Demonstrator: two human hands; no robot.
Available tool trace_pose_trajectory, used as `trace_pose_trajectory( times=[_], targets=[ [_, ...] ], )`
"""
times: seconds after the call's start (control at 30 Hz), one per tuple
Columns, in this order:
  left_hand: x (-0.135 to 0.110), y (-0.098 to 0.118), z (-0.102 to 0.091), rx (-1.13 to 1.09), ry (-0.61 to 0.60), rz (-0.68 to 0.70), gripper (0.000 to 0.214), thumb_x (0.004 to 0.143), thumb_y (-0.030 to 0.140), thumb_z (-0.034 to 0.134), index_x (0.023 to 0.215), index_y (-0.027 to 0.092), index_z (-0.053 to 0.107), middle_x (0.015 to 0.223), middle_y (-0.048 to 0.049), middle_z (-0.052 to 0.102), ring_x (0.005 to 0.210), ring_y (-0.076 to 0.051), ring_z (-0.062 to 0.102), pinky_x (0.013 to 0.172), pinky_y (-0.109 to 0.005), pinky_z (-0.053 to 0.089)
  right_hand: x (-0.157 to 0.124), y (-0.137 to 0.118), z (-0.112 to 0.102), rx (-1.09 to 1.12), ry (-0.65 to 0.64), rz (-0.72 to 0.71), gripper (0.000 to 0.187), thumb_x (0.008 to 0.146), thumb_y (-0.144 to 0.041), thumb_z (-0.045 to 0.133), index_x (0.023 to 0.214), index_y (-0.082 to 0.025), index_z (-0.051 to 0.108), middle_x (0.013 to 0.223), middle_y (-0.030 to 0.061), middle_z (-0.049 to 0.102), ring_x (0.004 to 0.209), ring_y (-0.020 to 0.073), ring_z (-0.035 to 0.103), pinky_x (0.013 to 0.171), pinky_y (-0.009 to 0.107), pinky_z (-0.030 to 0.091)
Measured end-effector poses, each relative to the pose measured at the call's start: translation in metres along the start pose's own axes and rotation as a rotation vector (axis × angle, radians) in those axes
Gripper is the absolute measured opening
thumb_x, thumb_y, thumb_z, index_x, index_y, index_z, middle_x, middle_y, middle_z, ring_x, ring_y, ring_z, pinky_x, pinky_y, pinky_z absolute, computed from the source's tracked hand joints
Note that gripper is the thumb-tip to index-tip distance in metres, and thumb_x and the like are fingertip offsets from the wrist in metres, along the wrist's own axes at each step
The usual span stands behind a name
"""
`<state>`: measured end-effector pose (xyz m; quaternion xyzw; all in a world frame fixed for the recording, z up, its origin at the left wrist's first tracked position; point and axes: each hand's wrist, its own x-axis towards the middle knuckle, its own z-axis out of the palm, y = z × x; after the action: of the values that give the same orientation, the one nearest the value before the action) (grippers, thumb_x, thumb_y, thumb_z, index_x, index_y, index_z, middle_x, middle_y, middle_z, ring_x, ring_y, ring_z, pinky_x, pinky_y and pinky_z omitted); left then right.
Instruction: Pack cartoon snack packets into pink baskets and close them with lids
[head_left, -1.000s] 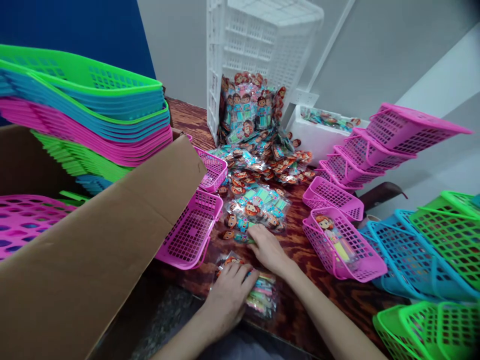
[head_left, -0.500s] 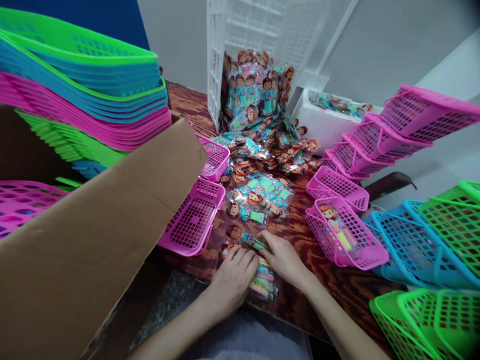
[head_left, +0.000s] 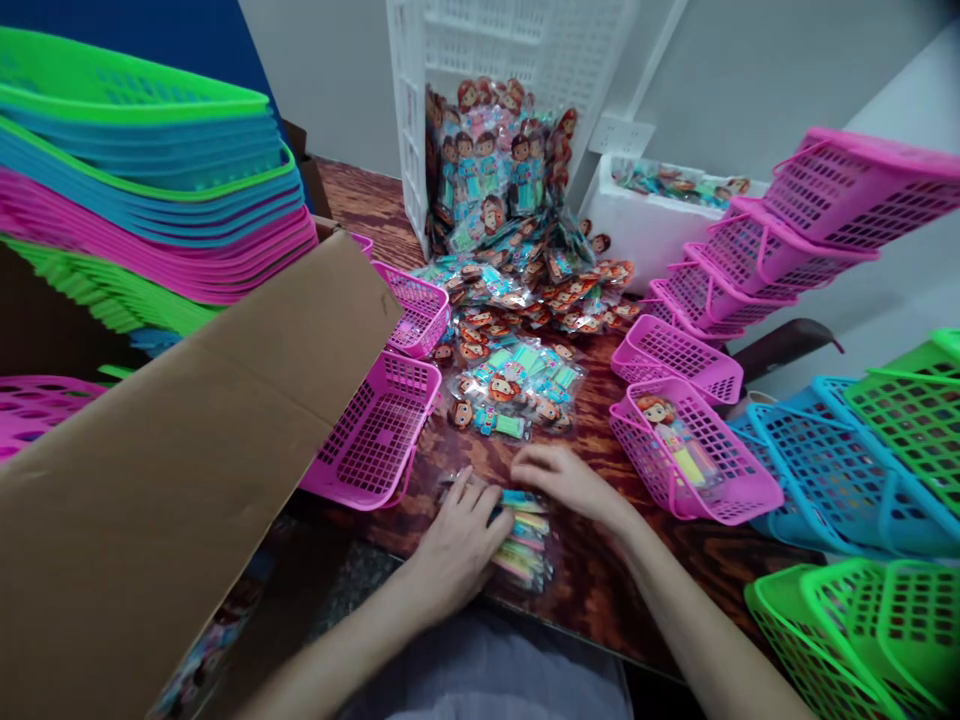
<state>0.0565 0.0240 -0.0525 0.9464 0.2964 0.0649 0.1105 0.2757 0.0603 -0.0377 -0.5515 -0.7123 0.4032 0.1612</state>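
Dark wood-grain surface (head_left: 592, 590), grey wall behind. Left hand (head_left: 459, 540) lies palm down over a row of clear packets (head_left: 529, 548) at the near edge, colored ends sticking out to its right. Left grip: fingers stretched over them, undersides hidden, can't tell if it's grasping or just resting. Right hand (head_left: 574, 478) just beyond the row's upper right end, fingers loosely bent; right grip looks released, nothing seen between the fingers.

Small packet pile (head_left: 517, 385) past the hands, printed cartoon figures; bigger heap (head_left: 525, 290) behind it, spilling from a tipped white crate (head_left: 411, 130). White box (head_left: 637, 220) right of the heap, packets on top.

Pink basket (head_left: 375, 440) to the left, tucked against a cardboard flap (head_left: 225, 400); nested basket stack (head_left: 187, 225) behind the flap, green, blue, pink. Right side: pink basket (head_left: 739, 475) with one packet (head_left: 679, 440) inside, stacked pink baskets (head_left: 810, 200) farther back, blue basket (head_left: 817, 470) beside, green baskets (head_left: 847, 620) nearest.
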Motion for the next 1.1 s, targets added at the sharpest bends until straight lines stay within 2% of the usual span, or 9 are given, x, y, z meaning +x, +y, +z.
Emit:
trace_pose_trajectory(
  times=[0.13, 0.2, 0.27, 0.37, 0.5, 0.7, 0.83, 0.97, 1.1],
  targets=[
    [0.003, 0.001, -0.001, -0.054, -0.050, -0.061, 0.056, 0.085, 0.021, 0.057, 0.138, 0.017, 0.043, 0.125, -0.0104, 0.053, 0.115, -0.028, 0.047, 0.111, -0.047, 0.031, 0.049, 0.009, 0.002, -0.372, 0.380, 0.020, 0.014, 0.092, -0.019, 0.054, 0.100, -0.017, 0.065, 0.108, 0.0098, 0.065, 0.108, 0.0260, 0.054, 0.097, 0.038, 0.040],
    [0.005, 0.002, 0.000, -0.067, -0.076, -0.099, 0.071, 0.082, 0.020, 0.059, 0.147, 0.014, 0.032, 0.127, -0.0120, 0.051, 0.113, -0.030, 0.046, 0.106, -0.046, 0.036, 0.061, 0.009, 0.012, -0.531, 0.445, 0.022, 0.030, 0.087, -0.014, 0.059, 0.117, -0.016, 0.060, 0.123, 0.0139, 0.060, 0.119, 0.0289, 0.047, 0.104, 0.042, 0.035],
    [0.007, 0.002, 0.001, -0.080, -0.105, -0.124, 0.074, 0.079, 0.020, 0.061, 0.147, 0.013, 0.033, 0.127, -0.0125, 0.050, 0.113, -0.031, 0.045, 0.102, -0.046, 0.038, 0.060, 0.008, 0.021, -0.598, 0.408, 0.038, 0.034, 0.085, -0.014, 0.062, 0.119, -0.017, 0.058, 0.122, 0.0142, 0.060, 0.118, 0.0294, 0.047, 0.102, 0.043, 0.035],
    [0.008, 0.001, 0.003, -0.117, -0.128, -0.139, 0.066, 0.077, 0.023, 0.064, 0.139, 0.016, 0.044, 0.124, -0.0108, 0.051, 0.112, -0.031, 0.044, 0.100, -0.046, 0.038, 0.048, 0.006, 0.016, -0.569, 0.250, 0.020, 0.013, 0.083, -0.016, 0.065, 0.096, -0.019, 0.061, 0.104, 0.0080, 0.064, 0.104, 0.0256, 0.053, 0.090, 0.036, 0.039],
    [0.007, -0.001, 0.003, -0.177, -0.135, -0.144, 0.066, 0.079, 0.026, 0.064, 0.141, 0.019, 0.043, 0.128, -0.0098, 0.050, 0.114, -0.030, 0.042, 0.103, -0.047, 0.035, 0.057, 0.005, -0.034, -0.553, 0.154, -0.047, 0.009, 0.082, -0.016, 0.065, 0.087, -0.020, 0.059, 0.093, 0.0031, 0.062, 0.091, 0.0189, 0.054, 0.078, 0.028, 0.039],
    [0.011, 0.003, -0.005, -0.200, -0.190, -0.201, 0.067, 0.079, 0.031, 0.065, 0.142, 0.019, 0.044, 0.134, -0.0117, 0.050, 0.119, -0.031, 0.042, 0.107, -0.048, 0.032, 0.130, -0.001, -0.108, -0.780, 0.188, 0.005, 0.013, 0.074, -0.013, 0.069, 0.083, -0.020, 0.063, 0.114, 0.0059, 0.062, 0.107, 0.0225, 0.051, 0.085, 0.029, 0.039],
    [0.013, 0.001, -0.007, -0.215, -0.230, -0.204, 0.072, 0.078, 0.037, 0.068, 0.143, 0.018, 0.044, 0.135, -0.0127, 0.051, 0.119, -0.032, 0.043, 0.108, -0.049, 0.032, 0.137, -0.003, -0.102, -0.875, 0.190, -0.005, 0.011, 0.075, -0.011, 0.065, 0.081, -0.020, 0.067, 0.103, 0.0081, 0.063, 0.101, 0.0244, 0.053, 0.084, 0.033, 0.038],
    [0.011, -0.002, -0.003, -0.208, -0.192, -0.169, 0.069, 0.081, 0.038, 0.066, 0.143, 0.017, 0.044, 0.132, -0.0127, 0.052, 0.118, -0.032, 0.044, 0.110, -0.049, 0.030, 0.110, 0.005, -0.082, -0.957, 0.266, -0.039, 0.025, 0.088, -0.009, 0.048, 0.105, -0.017, 0.066, 0.115, 0.0162, 0.058, 0.109, 0.0286, 0.048, 0.093, 0.042, 0.034],
    [0.008, -0.004, 0.004, -0.210, -0.139, -0.145, 0.061, 0.084, 0.038, 0.064, 0.140, 0.019, 0.047, 0.127, -0.0107, 0.054, 0.119, -0.031, 0.045, 0.110, -0.048, 0.030, 0.085, 0.013, -0.071, -0.990, 0.274, -0.058, 0.025, 0.091, -0.010, 0.045, 0.103, -0.016, 0.066, 0.106, 0.0145, 0.061, 0.103, 0.0269, 0.051, 0.097, 0.043, 0.034]
  ],
)
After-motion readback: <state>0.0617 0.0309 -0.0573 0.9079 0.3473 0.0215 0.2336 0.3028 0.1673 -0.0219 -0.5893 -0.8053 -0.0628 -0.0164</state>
